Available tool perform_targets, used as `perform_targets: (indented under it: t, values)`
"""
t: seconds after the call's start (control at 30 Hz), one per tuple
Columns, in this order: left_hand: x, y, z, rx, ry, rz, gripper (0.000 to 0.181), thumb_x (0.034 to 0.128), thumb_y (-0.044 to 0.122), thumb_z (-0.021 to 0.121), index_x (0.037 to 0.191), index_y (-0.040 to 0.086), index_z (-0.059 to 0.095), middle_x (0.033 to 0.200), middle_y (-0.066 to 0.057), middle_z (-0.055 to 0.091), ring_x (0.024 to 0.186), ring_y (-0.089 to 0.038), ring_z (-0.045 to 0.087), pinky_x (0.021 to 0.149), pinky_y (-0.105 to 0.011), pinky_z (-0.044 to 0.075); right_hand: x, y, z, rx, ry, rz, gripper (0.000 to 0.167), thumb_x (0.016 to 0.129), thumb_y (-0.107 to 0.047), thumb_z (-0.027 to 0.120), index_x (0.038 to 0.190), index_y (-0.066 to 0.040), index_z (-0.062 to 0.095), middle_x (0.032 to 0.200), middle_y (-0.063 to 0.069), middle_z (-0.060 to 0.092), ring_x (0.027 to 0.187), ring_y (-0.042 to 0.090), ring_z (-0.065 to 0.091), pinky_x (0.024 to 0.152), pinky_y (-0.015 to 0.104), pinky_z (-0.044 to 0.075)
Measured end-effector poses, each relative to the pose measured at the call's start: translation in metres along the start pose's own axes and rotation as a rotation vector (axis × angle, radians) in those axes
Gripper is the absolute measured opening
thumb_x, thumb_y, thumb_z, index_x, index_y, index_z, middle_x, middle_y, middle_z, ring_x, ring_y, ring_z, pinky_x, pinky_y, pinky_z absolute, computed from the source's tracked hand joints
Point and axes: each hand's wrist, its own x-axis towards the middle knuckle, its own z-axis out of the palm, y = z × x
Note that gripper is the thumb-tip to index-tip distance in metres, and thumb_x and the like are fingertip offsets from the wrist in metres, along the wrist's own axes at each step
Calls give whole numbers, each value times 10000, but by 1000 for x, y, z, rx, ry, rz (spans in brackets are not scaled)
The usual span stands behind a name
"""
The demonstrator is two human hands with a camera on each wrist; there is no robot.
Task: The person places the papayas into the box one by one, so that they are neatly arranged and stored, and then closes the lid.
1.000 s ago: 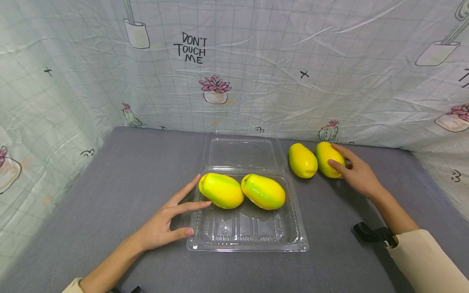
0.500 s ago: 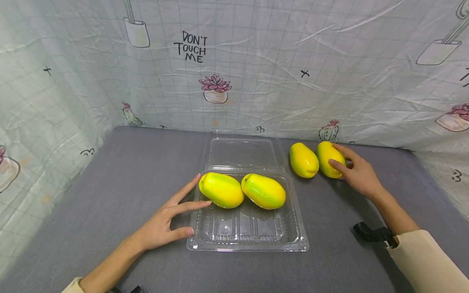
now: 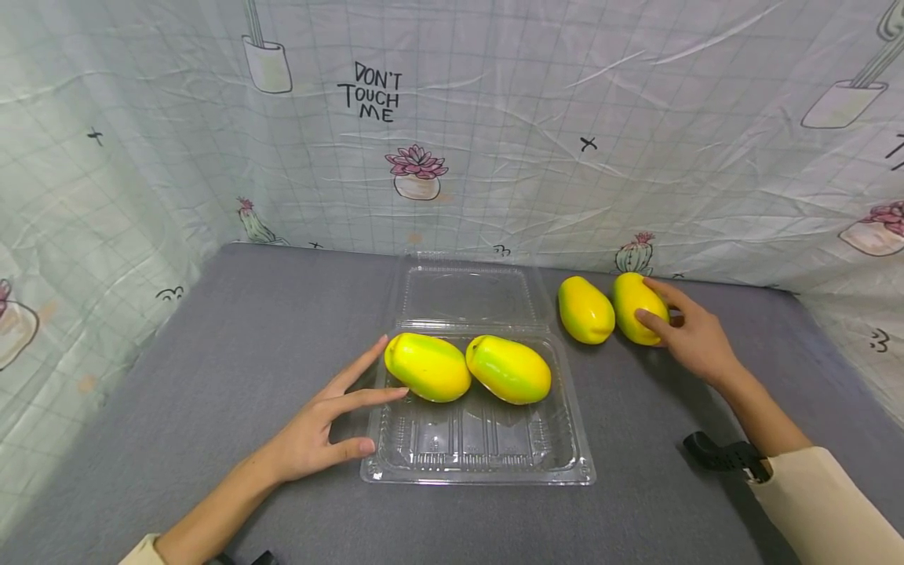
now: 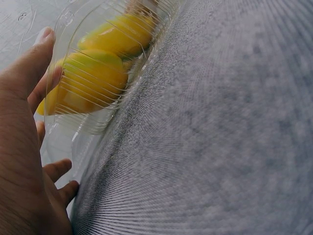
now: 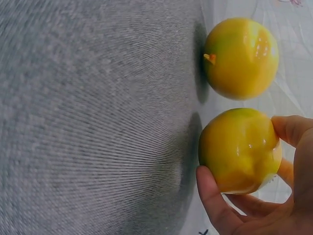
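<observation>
Fingers spread and nearly straight, my left hand rests at the left side of an open clear plastic clamshell box. Two yellow-green mangoes lie side by side in its far half: a left mango, close to my left fingertips, and a right mango. On the cloth right of the box are two more. The outer mango is gripped by my right hand, thumb on one side and fingers round the other. Beside it lies the inner mango, untouched. The palm side of my left hand is partly hidden.
The box's clear lid lies folded back toward the wall. A grey cloth covers the table. Behind and to the sides hangs a white printed curtain. A black strap is on my right wrist.
</observation>
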Motion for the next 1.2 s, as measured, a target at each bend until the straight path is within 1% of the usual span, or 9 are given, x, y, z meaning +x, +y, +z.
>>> perform_targets:
  t: [0.13, 0.27, 0.47, 0.73, 0.8, 0.87, 1.03, 1.1, 1.2]
  values:
    - [0, 0, 0, 1, -1, 1, 560, 904, 503, 591, 1365, 188, 549, 1572, -188, 125, 1421, -375, 152, 936, -727, 238, -2, -4, -6, 13, 17, -1, 630, 977, -401, 521, 1516, -177, 285, 1398, 283, 403, 1011, 457, 568, 615, 323, 490]
    - [0, -1, 0, 0, -2, 2, 558, 905, 499, 593, 1365, 186, 549, 1573, -187, 123, 1422, -377, 145, 940, -726, 234, -2, -9, -14, 16, 38, -1, 633, 974, -393, 531, 1518, -184, 282, 1404, 285, 390, 1044, 481, 540, 602, 244, 482]
    - [1, -1, 0, -2, 2, 7, 560, 905, 505, 590, 1361, 183, 553, 1572, -191, 124, 1421, -382, 145, 941, -729, 231, -4, -16, -24, 14, 78, 6, 637, 962, -392, 551, 1520, -249, 278, 1422, 242, 401, 1057, 454, 531, 599, 172, 437]
    - [1, 0, 0, -7, 1, -1, 562, 902, 507, 592, 1361, 185, 554, 1573, -188, 123, 1424, -377, 140, 939, -732, 228, -10, -25, -30, 92, 115, -2, 613, 965, -357, 560, 1508, -336, 277, 1410, 220, 412, 1099, 416, 501, 613, 112, 421]
    - [1, 0, 0, -9, 1, -1, 562, 903, 507, 591, 1361, 185, 553, 1573, -188, 122, 1424, -377, 139, 939, -733, 227, -11, -28, -30, 103, 123, -8, 606, 964, -350, 564, 1501, -362, 283, 1397, 208, 420, 1092, 352, 508, 620, 111, 433]
    - [1, 0, 0, -10, 1, 0, 562, 903, 508, 590, 1361, 184, 553, 1573, -189, 122, 1424, -378, 139, 939, -734, 227, -13, -32, -30, 115, 128, -20, 597, 965, -338, 566, 1493, -380, 290, 1393, 194, 424, 1102, 346, 502, 628, 108, 438]
    - [1, 0, 0, -5, 1, 1, 572, 904, 511, 587, 1367, 179, 546, 1573, -187, 123, 1424, -378, 140, 944, -730, 228, -19, -45, -30, 130, 138, -58, 588, 957, -295, 591, 1472, -401, 329, 1389, 143, 441, 1088, 164, 509, 657, 102, 437]
    - [0, 0, 0, -1, 2, 2, 576, 904, 512, 587, 1369, 175, 543, 1572, -188, 124, 1423, -379, 141, 946, -729, 227, -21, -51, -29, 135, 144, -73, 588, 951, -279, 604, 1466, -398, 346, 1394, 117, 444, 1057, 54, 492, 674, 98, 432]
    - [0, 0, 0, 1, 1, 3, 578, 903, 508, 591, 1368, 169, 541, 1572, -189, 126, 1422, -377, 148, 948, -725, 230, -24, -58, -28, 151, 151, -106, 594, 947, -243, 614, 1465, -381, 357, 1412, 83, 440, 1057, -2, 486, 697, 86, 423]
